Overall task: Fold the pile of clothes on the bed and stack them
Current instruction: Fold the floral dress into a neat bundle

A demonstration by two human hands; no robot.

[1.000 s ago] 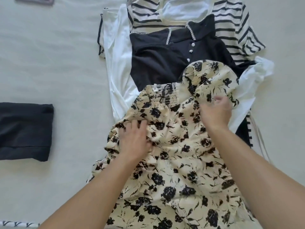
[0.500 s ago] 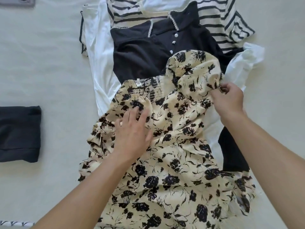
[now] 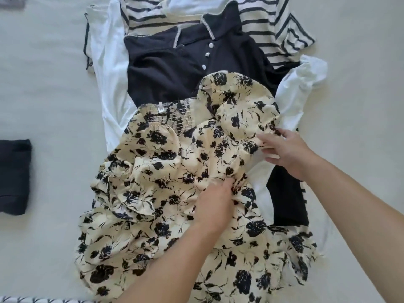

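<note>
Pale bedding is covering the bed point(image 3: 50, 101), with the clothes lying on it. Nearest, a cream floral dress point(image 3: 166, 193) is lying crumpled on top of the pile. At its middle the left hand point(image 3: 215, 204) is digging curled fingers into the fabric, bunching it. Just right, the right hand point(image 3: 288, 149) is pinching the dress's puffed sleeve edge. At the left edge a folded dark garment point(image 3: 14, 176) is lying apart. Farther off, a black buttoned top point(image 3: 185, 66), a white garment point(image 3: 109, 73) and a striped shirt point(image 3: 269, 25) are lying beneath.
</note>
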